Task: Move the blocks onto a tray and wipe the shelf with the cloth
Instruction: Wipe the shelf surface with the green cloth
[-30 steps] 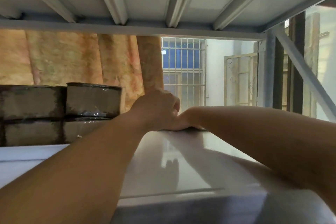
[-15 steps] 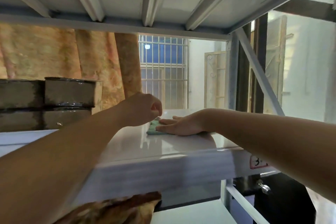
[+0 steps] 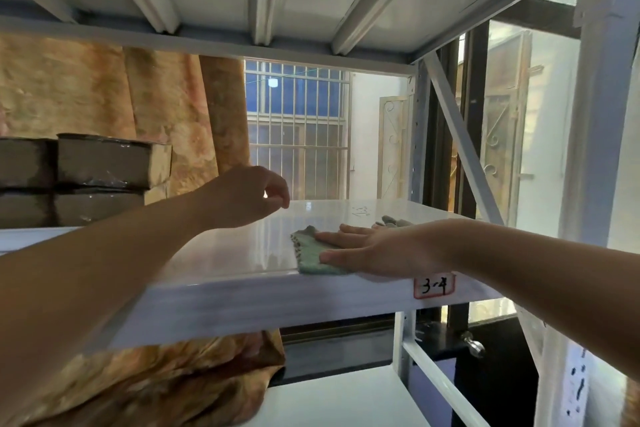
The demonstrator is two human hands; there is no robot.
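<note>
Blocks sit stacked at the shelf's far left. Left hand hovers above the shelf, fingers loosely curled and holding nothing, arm stretched forward. Cloth lies at the shelf's front edge, pressed flat under the right hand, whose fingers are straight. Half a second ago the cloth and right hand were just beside the left hand; now they are apart from it.
</note>
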